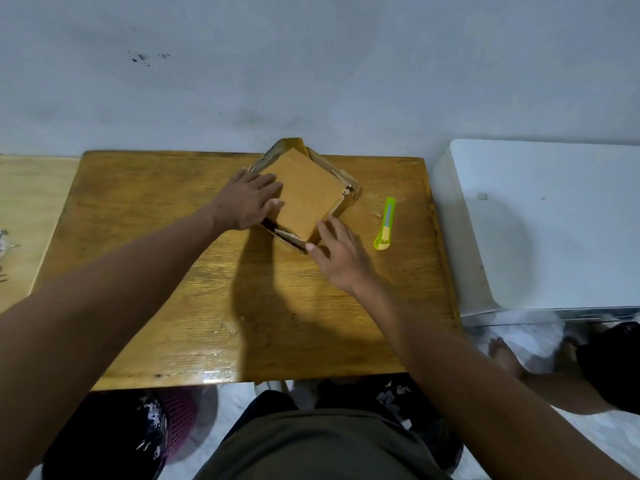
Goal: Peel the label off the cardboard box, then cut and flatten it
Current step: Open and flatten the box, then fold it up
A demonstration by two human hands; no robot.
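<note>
A brown cardboard box point(306, 194) lies low on the wooden table point(173, 271), turned like a diamond near the far edge, with flaps showing around its flat top panel. My left hand point(249, 199) rests on the box's left side, fingers spread over the top panel's edge. At the near corner my right hand point(337, 252) touches the box with fingers apart. A green and yellow utility knife point(386, 225) lies on the table just right of the box, apart from both hands. No label is visible on the box.
A white appliance or cabinet top point(554, 220) stands right of the table. A pale wall rises behind. Small cardboard scraps point(375, 214) lie beside the knife. A purple basket point(180, 420) and dark items sit on the floor below the table's near edge.
</note>
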